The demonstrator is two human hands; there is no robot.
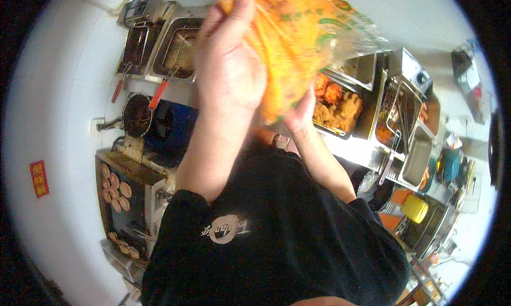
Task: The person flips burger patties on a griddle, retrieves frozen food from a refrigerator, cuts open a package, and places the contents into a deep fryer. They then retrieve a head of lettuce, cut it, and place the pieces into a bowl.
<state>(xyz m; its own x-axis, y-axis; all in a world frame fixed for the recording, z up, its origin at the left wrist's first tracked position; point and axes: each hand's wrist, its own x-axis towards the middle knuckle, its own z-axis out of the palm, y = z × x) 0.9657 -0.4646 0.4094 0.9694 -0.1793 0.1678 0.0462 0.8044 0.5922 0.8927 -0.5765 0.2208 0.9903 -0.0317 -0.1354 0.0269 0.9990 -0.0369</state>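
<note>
The left hand (231, 66) has a proper grip round the edge of a floppy orange bag (290, 45). The right hand (302, 113) is at its low end, fingers tucked behind, so can't tell if it's gripping or just propping. My worry: that plastic looks slick and the bag's tilted, so if either hand slackened it could slide right out. Can't see if it's sealed either; if not, stuff could spill onto the fried pieces (340, 111) just right of the right hand. Thin film could also melt on the metal basin (181, 51) left of the left hand, if that's hot.

Writing-wise: green print on the bag, too smeared to read. Below the hands, the black shirt (303, 221) has a round pale logo (223, 229) with script across it. Farthest out, well left of the hands, there's a red sign (39, 178) with gold characters on the wall (64, 114).
</note>
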